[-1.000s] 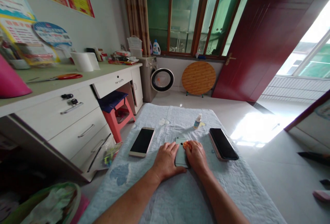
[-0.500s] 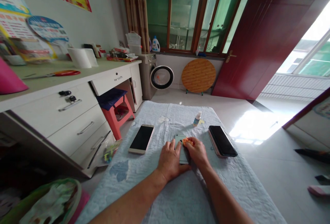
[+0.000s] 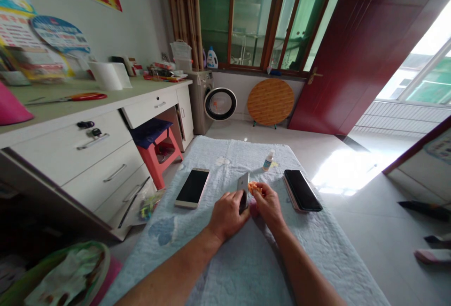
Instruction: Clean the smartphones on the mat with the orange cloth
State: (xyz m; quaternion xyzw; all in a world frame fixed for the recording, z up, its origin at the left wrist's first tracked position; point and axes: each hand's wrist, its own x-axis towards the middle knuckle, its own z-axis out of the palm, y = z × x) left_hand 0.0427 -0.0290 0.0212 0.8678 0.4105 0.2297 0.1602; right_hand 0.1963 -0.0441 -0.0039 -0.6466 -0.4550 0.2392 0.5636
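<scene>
My left hand grips a grey phone, which is tilted up on its long edge with its back facing left. Pinched in my right hand is a crumpled orange cloth, close against the phone's right side. A gold-framed phone lies screen up to the left on the blue quilted cover. To the right, a black phone rests on a pinkish item that it mostly hides. A small white-capped spray bottle stands beyond my hands.
A white desk with drawers runs along the left, a red stool beneath it. A bin stands at the lower left. An open-doored washing machine is behind.
The phone between my hands has gone from lying nearly flat to standing tilted on edge. My left hand has shifted slightly left, its fingers now curled around the phone.
</scene>
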